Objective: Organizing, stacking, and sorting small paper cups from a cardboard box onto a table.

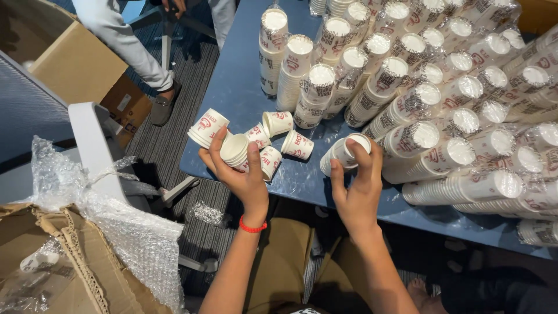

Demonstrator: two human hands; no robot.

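Left hand (241, 174) fingers clamp small nested white-and-red paper cups (216, 135); right hand (356, 186) grips short cup stack (343, 153) at blue bench (238, 81) edge. Risk: loose cups (278, 142) nearby roll off w/ any nudge.

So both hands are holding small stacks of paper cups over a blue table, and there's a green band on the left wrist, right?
Not quite: the band on the left wrist is red, as the head view shows. The left hand and right hand do hold small paper cup stacks over the blue table.

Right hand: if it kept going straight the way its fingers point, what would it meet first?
The right hand, holding a short stack of cups, points up-right; it would probably first meet the wrapped cup sleeves lying on the blue table, though depth is unclear.
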